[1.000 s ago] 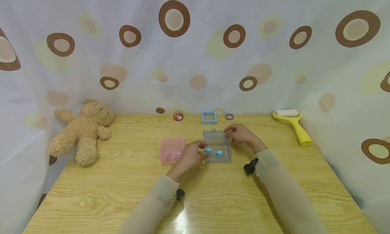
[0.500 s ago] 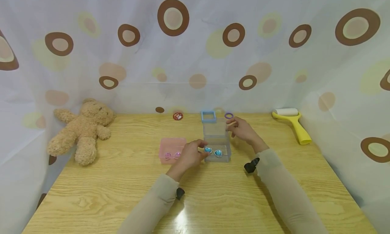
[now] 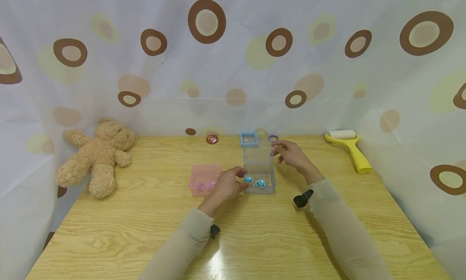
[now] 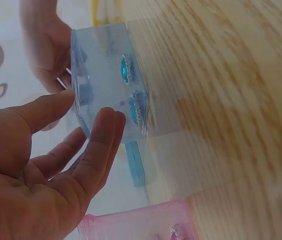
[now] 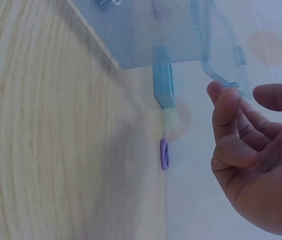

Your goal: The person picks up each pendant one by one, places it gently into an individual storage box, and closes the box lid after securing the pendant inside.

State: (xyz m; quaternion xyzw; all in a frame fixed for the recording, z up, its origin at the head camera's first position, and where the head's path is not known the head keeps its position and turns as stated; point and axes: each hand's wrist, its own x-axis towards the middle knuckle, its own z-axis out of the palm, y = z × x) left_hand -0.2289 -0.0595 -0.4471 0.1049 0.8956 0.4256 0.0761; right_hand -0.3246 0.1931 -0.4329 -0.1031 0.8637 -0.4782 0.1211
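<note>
A clear bluish-grey plastic box (image 3: 269, 189) stands on the table with its hinged lid (image 3: 257, 153) raised, and two blue gems with silvery rims (image 3: 260, 183) lie inside. My left hand (image 3: 227, 185) is at the box's left end, its fingers nearly straight along the wall and its thumb by the rim. At the lid's right edge is my right hand (image 3: 291, 153); in the right wrist view its bent fingertips (image 5: 227, 100) meet the lid's corner while the thumb stays apart. A pink clear box (image 3: 196, 172) with pink gems (image 3: 200, 186) sits left, partly behind my left hand.
Along the table's back edge lie a red round badge (image 3: 212, 139), a light blue square frame (image 3: 244, 140) and a purple ring (image 3: 273, 137). A teddy bear (image 3: 96, 156) rests at the left, a yellow-handled roller (image 3: 354, 152) at the right.
My right hand has moved back and slightly right as the bluish-grey box's lid swung further up and back. The left hand and both boxes have stayed in place.
</note>
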